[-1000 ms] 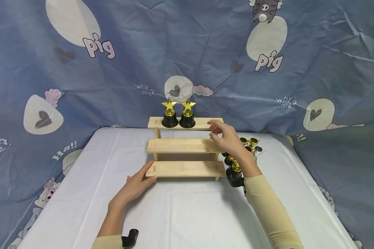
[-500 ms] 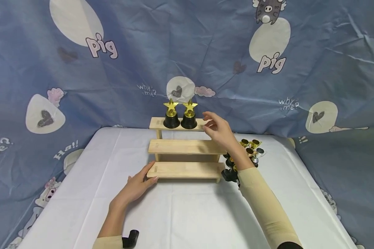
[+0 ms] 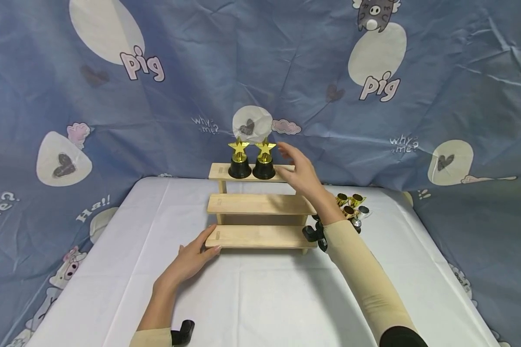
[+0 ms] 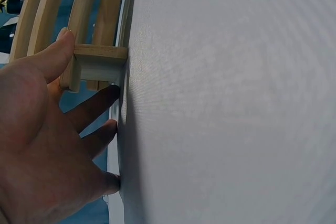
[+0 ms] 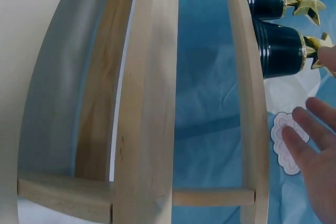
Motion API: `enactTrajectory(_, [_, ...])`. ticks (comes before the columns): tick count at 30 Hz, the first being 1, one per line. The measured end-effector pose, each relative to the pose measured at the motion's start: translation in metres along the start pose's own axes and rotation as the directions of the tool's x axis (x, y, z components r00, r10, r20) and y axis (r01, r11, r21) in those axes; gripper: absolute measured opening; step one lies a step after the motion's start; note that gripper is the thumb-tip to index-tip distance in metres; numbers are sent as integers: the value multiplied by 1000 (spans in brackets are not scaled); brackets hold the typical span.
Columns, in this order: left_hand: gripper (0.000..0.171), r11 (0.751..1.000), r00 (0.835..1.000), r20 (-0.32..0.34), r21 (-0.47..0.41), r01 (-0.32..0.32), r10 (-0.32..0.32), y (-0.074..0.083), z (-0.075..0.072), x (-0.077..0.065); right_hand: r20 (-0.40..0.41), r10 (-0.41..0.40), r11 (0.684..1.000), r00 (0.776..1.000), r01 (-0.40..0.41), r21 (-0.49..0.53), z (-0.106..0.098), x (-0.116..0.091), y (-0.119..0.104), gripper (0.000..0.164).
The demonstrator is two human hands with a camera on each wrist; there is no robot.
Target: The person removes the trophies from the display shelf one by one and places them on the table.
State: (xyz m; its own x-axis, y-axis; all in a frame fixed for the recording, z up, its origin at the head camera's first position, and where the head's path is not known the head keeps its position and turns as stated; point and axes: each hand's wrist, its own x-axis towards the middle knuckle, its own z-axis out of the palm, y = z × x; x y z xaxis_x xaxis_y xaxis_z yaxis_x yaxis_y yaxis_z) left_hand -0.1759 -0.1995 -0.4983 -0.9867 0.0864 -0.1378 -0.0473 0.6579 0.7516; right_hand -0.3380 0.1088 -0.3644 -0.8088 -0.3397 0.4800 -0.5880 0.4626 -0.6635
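Observation:
A three-tier wooden display stand (image 3: 260, 236) stands on the table. Two trophies with gold stars and black bases are side by side on its top tier, the left trophy (image 3: 239, 168) and the right trophy (image 3: 264, 169). My left hand (image 3: 190, 260) holds the left end of the bottom tier, with the thumb (image 4: 55, 56) against its front edge and other fingers spread beside the stand's end. Beside the right trophy is my right hand (image 3: 301, 176), fingers parted and reaching past the tier. One fingertip (image 5: 328, 57) overlaps the right trophy's star in the right wrist view.
Several small cup trophies (image 3: 356, 200), gold and silver, stand on the table right of the stand, partly hidden by the right forearm. White cloth (image 3: 260, 299) covers the table. A blue printed curtain (image 3: 191, 86) hangs behind.
My right hand has moved left along the top tier, from its right end up to the right trophy. My left hand keeps its place on the bottom tier.

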Motion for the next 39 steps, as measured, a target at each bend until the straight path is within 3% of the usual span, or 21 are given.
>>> enactTrajectory(13, [75, 1000, 1000, 2, 1, -19, 19, -2, 1, -1, 93, 9, 1000, 996, -11, 21, 9, 9, -10, 71])
enactTrajectory(34, [75, 1000, 1000, -5, -12, -17, 17, 1, -1, -2, 22, -40, 999, 999, 40, 13, 9, 18, -17, 63])
enactTrajectory(39, [75, 1000, 1000, -3, -9, -18, 18, 0, -1, -3, 18, -35, 999, 999, 34, 28, 11, 17, -15, 70])
